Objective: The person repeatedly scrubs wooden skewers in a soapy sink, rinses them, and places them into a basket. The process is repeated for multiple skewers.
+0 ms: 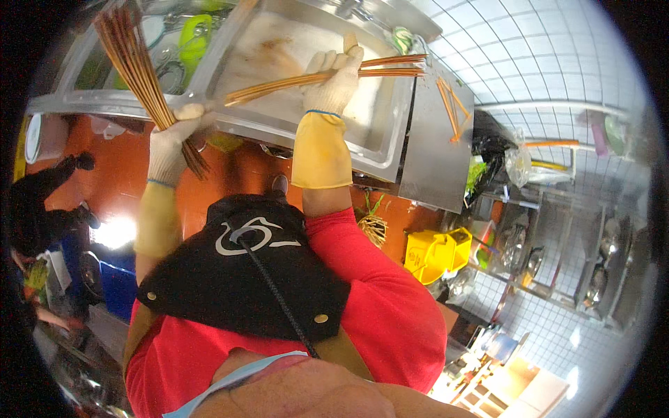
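Observation:
White knit gloves over yellow rubber gloves cover both my hands. My left hand (175, 128) grips a thick bundle of thin brown sticks (138, 78), which fans out at its upper end over the sink's edge. Over the right basin of the stainless steel sink (387, 141), my right hand (334, 78) is closed around a smaller, loosely spread bundle of sticks (282, 84). Whitish foam or cloudy water (261, 47) with a brown patch lies in that basin. A few more sticks (448, 107) rest on the steel counter (434, 162) to the right.
The left basin holds a bright green plastic item (194, 44) and clear containers. A yellow mop bucket (436, 253) stands on the orange floor at the right, near a steel rack (522, 287). Another person (47, 198) is at the far left, by a blue bin (117, 285).

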`<move>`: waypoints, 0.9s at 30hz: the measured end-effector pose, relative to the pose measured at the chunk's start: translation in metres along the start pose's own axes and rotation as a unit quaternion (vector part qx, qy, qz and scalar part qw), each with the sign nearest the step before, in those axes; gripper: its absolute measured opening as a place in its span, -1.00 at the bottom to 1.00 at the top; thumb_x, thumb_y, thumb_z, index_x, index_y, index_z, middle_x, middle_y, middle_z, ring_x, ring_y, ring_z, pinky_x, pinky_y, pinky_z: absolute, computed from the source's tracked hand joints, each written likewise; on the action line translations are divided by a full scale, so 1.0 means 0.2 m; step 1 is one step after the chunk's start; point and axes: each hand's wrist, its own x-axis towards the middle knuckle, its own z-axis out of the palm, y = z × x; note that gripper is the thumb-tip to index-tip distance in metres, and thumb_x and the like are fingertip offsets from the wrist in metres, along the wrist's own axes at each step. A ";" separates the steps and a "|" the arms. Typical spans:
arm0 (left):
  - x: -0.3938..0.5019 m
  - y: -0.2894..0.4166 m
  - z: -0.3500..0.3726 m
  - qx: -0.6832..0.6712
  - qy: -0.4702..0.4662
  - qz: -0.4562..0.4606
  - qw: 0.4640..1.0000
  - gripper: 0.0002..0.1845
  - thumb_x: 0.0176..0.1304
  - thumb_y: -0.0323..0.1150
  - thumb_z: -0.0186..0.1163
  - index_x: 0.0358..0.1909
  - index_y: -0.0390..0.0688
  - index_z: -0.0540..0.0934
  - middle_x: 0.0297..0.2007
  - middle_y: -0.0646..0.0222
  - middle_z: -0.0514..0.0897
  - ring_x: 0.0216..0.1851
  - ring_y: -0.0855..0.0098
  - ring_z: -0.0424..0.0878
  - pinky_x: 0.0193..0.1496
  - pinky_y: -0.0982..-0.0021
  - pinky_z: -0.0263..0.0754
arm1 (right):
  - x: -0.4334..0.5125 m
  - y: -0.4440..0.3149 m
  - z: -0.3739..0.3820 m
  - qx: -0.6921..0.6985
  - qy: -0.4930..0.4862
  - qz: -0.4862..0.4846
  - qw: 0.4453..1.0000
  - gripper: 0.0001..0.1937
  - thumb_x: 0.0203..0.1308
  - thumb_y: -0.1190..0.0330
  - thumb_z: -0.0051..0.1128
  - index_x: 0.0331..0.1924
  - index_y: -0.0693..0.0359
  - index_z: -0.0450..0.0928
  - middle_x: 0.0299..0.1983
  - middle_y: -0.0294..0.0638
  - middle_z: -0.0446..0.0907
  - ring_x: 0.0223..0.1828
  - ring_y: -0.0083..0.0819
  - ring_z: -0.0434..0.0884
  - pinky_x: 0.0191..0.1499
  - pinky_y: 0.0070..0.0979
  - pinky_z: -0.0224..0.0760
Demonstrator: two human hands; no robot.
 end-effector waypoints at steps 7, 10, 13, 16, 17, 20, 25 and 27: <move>0.25 -0.20 0.54 0.025 0.089 0.044 0.995 -0.71 0.39 -0.56 0.25 0.09 -0.40 0.74 0.02 0.13 0.81 -0.07 0.23 0.84 0.03 0.26 0.79 | -0.03 -0.15 -0.09 -0.090 0.018 0.025 0.995 -0.53 0.56 0.01 0.13 0.27 0.19 0.59 -0.55 -0.44 0.39 -0.42 -0.40 0.53 -0.20 -0.33 0.59; 0.23 -0.22 0.68 0.037 0.053 0.068 0.996 -0.75 0.37 -0.54 0.29 0.03 -0.38 0.76 0.01 0.14 0.81 -0.08 0.28 0.82 -0.02 0.34 0.77 | 0.02 -0.26 -0.18 0.033 -0.033 -0.001 0.999 -0.54 0.56 0.02 0.10 0.25 0.20 0.61 -0.55 -0.44 0.36 -0.47 -0.44 0.48 -0.25 -0.38 0.56; 0.20 -0.22 0.80 0.016 0.002 0.064 0.998 -0.73 0.35 -0.52 0.35 0.05 -0.40 0.74 0.03 0.10 0.81 -0.05 0.24 0.82 0.03 0.30 0.79 | 0.14 -0.44 -0.29 0.015 0.097 -0.022 0.995 -0.63 0.59 0.02 0.10 0.12 0.12 0.69 -0.61 -0.37 0.40 -0.60 -0.43 0.42 -0.47 -0.40 0.44; 0.21 -0.21 0.90 0.011 -0.038 0.044 0.998 -0.71 0.33 -0.56 0.35 0.06 -0.43 0.71 0.07 0.04 0.81 -0.05 0.20 0.84 0.05 0.27 0.82 | 0.24 -0.66 -0.45 -0.051 0.115 -0.007 0.992 -0.63 0.60 0.01 0.08 0.09 0.14 0.67 -0.60 -0.39 0.38 -0.63 -0.49 0.38 -0.55 -0.44 0.35; 0.21 -0.22 0.92 0.024 -0.045 0.035 0.998 -0.71 0.33 -0.56 0.34 0.06 -0.44 0.71 0.07 0.03 0.81 -0.04 0.20 0.84 0.05 0.26 0.82 | 0.24 -0.71 -0.51 -0.054 0.096 -0.012 0.994 -0.61 0.59 0.01 0.08 0.12 0.14 0.68 -0.58 -0.41 0.35 -0.61 -0.52 0.34 -0.54 -0.46 0.31; 0.23 -0.23 0.99 0.051 -0.076 0.014 0.996 -0.71 0.33 -0.58 0.31 0.06 -0.45 0.70 0.07 0.00 0.80 -0.07 0.23 0.83 0.02 0.26 0.82 | 0.25 -0.82 -0.65 -0.092 0.105 -0.007 0.990 -0.53 0.59 -0.06 0.08 0.19 0.15 0.69 -0.57 -0.48 0.28 -0.64 -0.61 0.24 -0.57 -0.53 0.18; 0.26 -0.25 1.12 0.038 -0.151 -0.021 0.988 -0.72 0.32 -0.58 0.31 0.05 -0.43 0.71 -0.04 0.07 0.81 -0.28 0.39 0.74 -0.22 0.38 0.70 | 0.25 -0.90 -0.74 -0.125 0.046 -0.004 0.991 -0.42 0.56 -0.16 0.11 0.23 0.22 0.65 -0.62 -0.49 0.30 -0.71 -0.64 0.24 -0.62 -0.53 0.15; 0.25 -0.24 1.15 0.077 -0.149 -0.038 0.985 -0.72 0.33 -0.56 0.32 0.05 -0.43 0.70 -0.16 0.16 0.78 -0.35 0.44 0.67 -0.30 0.43 0.61 | 0.25 -0.94 -0.76 -0.144 0.006 -0.010 0.989 -0.39 0.56 -0.16 0.11 0.25 0.26 0.63 -0.60 -0.46 0.33 -0.68 -0.62 0.28 -0.61 -0.53 0.22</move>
